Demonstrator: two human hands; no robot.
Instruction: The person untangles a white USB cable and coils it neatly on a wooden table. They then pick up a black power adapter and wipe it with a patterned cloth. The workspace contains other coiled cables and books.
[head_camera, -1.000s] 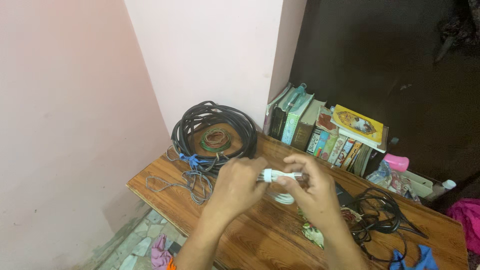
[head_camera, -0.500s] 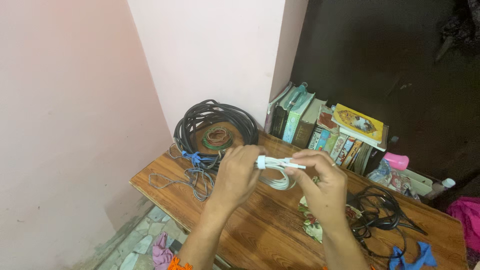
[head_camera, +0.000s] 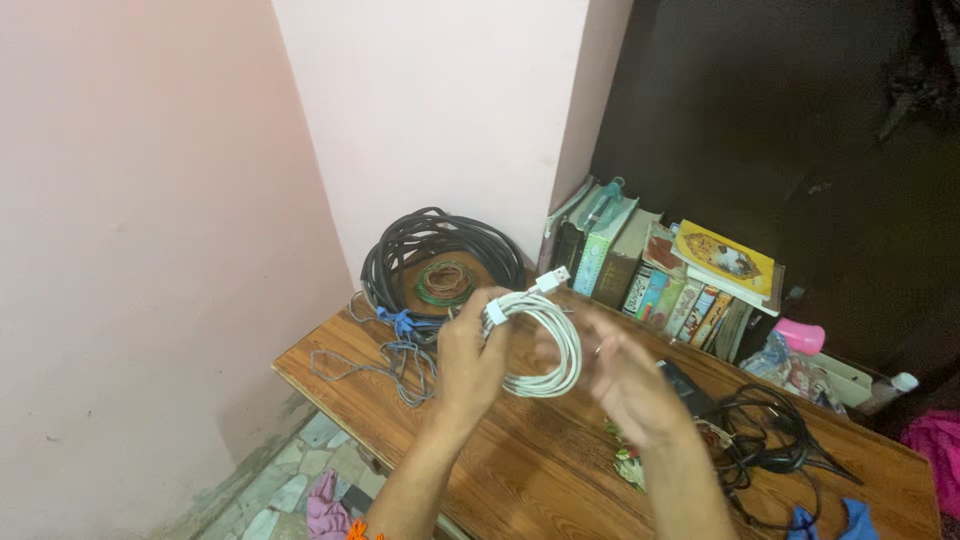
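A coiled white USB cable (head_camera: 540, 345) is held above the wooden table (head_camera: 520, 470), pinched at its bound top by the left hand (head_camera: 468, 355), its plug pointing up toward the far right. The right hand (head_camera: 622, 375) is blurred, spread open just right of the coil; contact cannot be confirmed. A coil of black cable (head_camera: 440, 250) lies at the far left corner, a row of books (head_camera: 660, 275) along the far edge.

pink walls (head_camera: 150, 200), wooden table (head_camera: 540, 480), tiled floor (head_camera: 270, 495), dark doorway (head_camera: 800, 130).
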